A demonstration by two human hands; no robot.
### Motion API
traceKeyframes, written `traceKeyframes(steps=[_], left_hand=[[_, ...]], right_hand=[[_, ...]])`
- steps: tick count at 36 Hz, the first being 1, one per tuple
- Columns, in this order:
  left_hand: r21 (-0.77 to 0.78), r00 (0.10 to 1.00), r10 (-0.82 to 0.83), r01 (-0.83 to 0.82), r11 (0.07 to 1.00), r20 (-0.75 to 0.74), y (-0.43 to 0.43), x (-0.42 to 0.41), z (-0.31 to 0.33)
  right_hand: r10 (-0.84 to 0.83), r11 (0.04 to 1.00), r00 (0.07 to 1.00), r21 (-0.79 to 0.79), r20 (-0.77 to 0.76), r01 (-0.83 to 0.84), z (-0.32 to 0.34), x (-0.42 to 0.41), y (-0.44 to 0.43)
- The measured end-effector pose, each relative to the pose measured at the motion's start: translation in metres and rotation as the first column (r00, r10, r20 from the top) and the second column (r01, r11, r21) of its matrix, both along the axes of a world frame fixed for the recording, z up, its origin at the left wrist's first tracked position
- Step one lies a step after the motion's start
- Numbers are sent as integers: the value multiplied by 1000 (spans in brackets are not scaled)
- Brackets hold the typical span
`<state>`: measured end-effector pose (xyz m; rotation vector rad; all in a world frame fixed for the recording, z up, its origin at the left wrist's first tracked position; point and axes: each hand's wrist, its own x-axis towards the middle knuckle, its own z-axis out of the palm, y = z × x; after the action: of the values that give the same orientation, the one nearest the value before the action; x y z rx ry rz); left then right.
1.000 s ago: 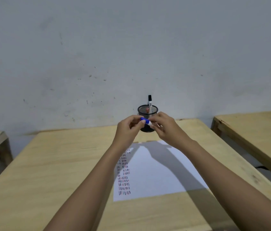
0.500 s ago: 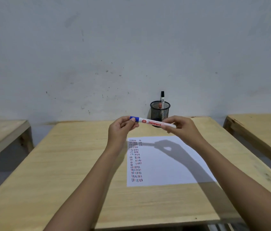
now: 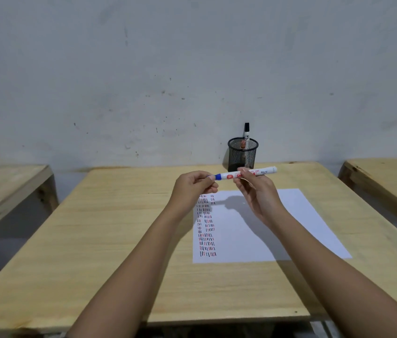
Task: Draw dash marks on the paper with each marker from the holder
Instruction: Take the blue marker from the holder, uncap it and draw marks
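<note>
Blue marker horizontal above paper, pinched between left hand, right hand.

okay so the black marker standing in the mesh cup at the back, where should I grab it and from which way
Pinch the black marker by its cap end, the only part that rises above the rim of the mesh cup. Come straight down from above: it stands nearly upright against the rim, so it should lift out vertically.

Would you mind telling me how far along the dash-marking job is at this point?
Done: columns of red, black and blue dashes fill the left edge of the white paper sheet. In hand: the left hand grips the blue cap of the white blue-capped marker while the right hand holds its barrel. Left: two markers stand in the black mesh holder.
</note>
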<state>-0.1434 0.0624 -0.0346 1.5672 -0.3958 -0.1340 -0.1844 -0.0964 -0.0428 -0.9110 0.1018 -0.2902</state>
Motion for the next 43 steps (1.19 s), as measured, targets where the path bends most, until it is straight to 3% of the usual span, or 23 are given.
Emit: traceKeyframes(steps=[5,9,13,16,19,28,30,33,36,40,43], left_hand=[[-26,992,80,-83,996,-96,23,13,-5],[235,973,229,-228,945,20,39,22,-11],[492,952,270,-306,815,144,47,29,-23],[724,942,209,-336,602,263,49,38,-29],[804,953,120,-299,514,278,47,42,-30],[799,952,32,-274,535,305,35,46,-39],[747,922,59,-346,567,382,33,41,-42],[573,853,122,-440,691,508,32,24,-45],[564,849,-3,-348,749,529,31,4,-54],[705,907,-194,-141,695,373,29,-5,-73],[771,907,-231,-140,621,351,26,-5,-79]], right_hand=[[-25,1000,998,-12,56,26,1,10,-5],[-57,997,997,62,47,54,-3,15,-10],[-77,996,997,42,30,75,-16,22,-5],[-125,988,992,-97,3,124,-27,25,2],[-203,950,977,-256,-69,180,-35,26,8],[-155,980,983,-145,-99,140,-29,26,22],[-124,977,989,-182,-84,107,-28,25,24],[-157,921,983,-375,-98,110,-30,25,27],[-205,864,970,-490,-130,117,-30,24,33],[-241,830,960,-544,-145,126,-32,24,40],[-239,777,964,-618,-118,117,-35,26,42]])
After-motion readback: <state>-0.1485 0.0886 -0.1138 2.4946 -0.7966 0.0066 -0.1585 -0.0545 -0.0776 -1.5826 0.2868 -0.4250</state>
